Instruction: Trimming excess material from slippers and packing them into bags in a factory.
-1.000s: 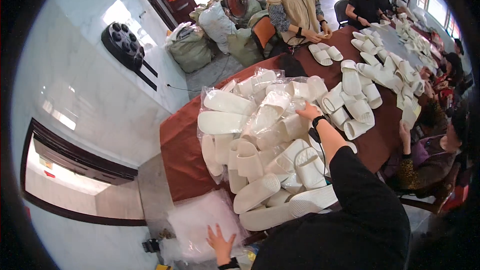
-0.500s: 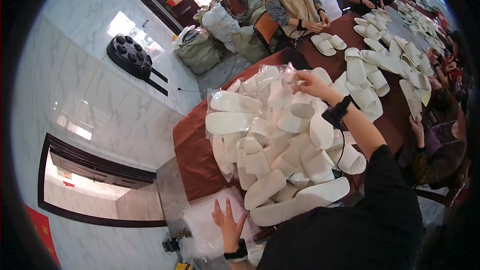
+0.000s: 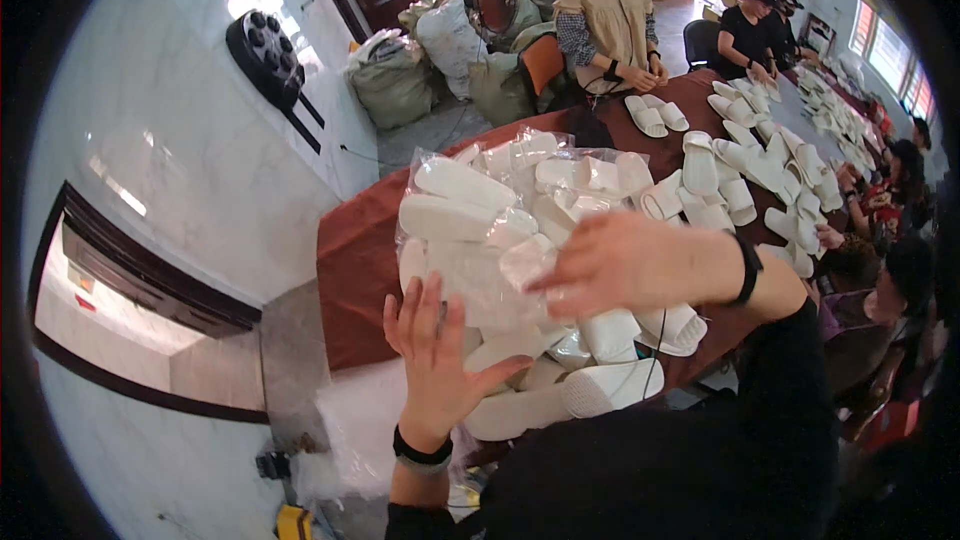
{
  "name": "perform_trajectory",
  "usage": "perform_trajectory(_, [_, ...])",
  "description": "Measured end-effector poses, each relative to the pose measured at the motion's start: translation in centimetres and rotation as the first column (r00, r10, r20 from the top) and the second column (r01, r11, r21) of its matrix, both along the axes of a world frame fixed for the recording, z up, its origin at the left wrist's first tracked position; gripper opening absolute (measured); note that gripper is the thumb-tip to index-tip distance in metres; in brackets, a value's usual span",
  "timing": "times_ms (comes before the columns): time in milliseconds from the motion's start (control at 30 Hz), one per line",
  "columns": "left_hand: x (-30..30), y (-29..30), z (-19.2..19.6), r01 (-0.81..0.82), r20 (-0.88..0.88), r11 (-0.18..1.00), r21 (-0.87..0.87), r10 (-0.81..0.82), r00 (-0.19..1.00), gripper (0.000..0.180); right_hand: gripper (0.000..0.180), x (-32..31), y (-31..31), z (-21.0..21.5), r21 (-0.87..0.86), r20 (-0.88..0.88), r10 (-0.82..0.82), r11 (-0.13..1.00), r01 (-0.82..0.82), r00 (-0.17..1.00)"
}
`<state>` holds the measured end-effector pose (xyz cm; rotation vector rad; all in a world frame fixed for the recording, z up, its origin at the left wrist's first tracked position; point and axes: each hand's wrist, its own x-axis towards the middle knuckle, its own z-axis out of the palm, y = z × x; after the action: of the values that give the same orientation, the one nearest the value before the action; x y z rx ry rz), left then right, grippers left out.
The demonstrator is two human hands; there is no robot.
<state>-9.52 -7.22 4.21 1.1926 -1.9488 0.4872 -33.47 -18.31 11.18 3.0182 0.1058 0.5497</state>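
At lower centre the left hand (image 3: 437, 355) is spread open, fingers against a clear plastic bag (image 3: 478, 280). Just right, the right hand (image 3: 612, 262) pinches that bag's top, above the heap of bagged white slippers (image 3: 520, 205) on the brown-clothed table (image 3: 350, 270).

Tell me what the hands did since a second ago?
The left hand came up from the low bag pile to the clear bag. The right hand drew back from the far slippers onto that bag. The slipper pile and the table stayed put.
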Motion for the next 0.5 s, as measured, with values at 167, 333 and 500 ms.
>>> perform_trajectory(167, [1.7, 1.6, 0.3, 0.047, 0.109, 0.975, 0.219, -0.072, 0.991, 0.067, 0.023, 0.7, 6.1, -1.0, -0.167, -0.122, 0.008, 0.985, -0.028, 0.993])
perform_trajectory(333, [5.1, 7.7, -3.5, 0.11, -0.09, 0.906, 0.409, -0.08, 0.993, 0.035, 0.039, 0.2, 3.8, -1.6, 0.203, -0.044, -0.105, 0.973, 0.112, 0.993])
perform_trajectory(500, [6.3, 10.6, -3.9, 0.123, -0.218, 0.881, 0.457, -0.023, 0.976, 0.023, 0.021, -0.5, 0.3, -3.9, 0.846, -0.026, -0.179, 0.52, 0.117, 0.984])
